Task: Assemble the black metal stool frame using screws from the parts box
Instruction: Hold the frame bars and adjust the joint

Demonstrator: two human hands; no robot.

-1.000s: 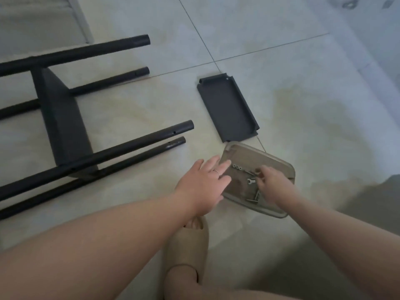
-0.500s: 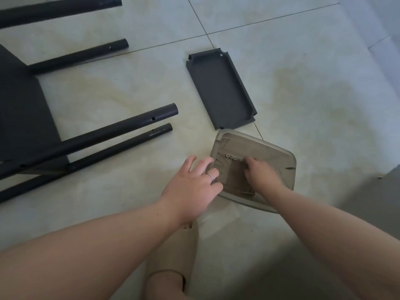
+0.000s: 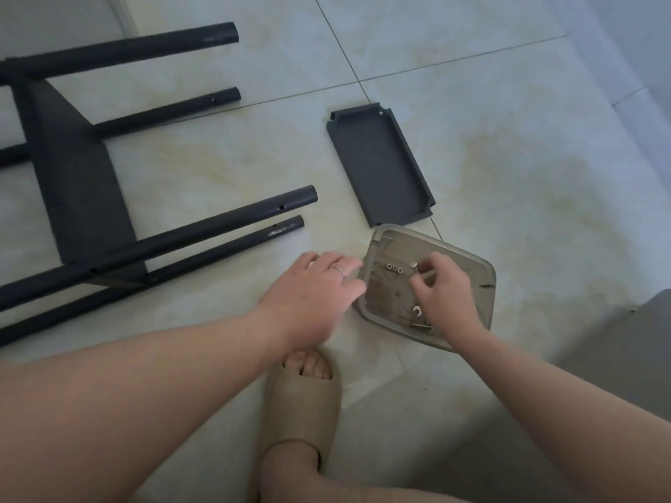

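Observation:
The black stool frame (image 3: 80,176) lies on its side on the tiled floor at the left, its tube legs (image 3: 218,226) pointing right. A separate black metal plate (image 3: 381,168) lies flat beyond the parts box (image 3: 484,274), a translucent grey tray. Inside it are three small nuts (image 3: 394,269) in a row, a small wrench (image 3: 417,311) and loose screws. My right hand (image 3: 446,295) is inside the box with curled fingers, pinching a silver screw (image 3: 427,274). My left hand (image 3: 312,295) is relaxed, its fingertips at the box's left rim.
My foot in a beige slipper (image 3: 301,404) is planted just below the hands. A grey surface (image 3: 624,357) fills the lower right corner. A pale wall base (image 3: 617,49) runs along the right edge.
My right hand's fingers have closed round a screw in the middle of the box. My left hand has slid slightly left, off the box to its rim. The view has shifted.

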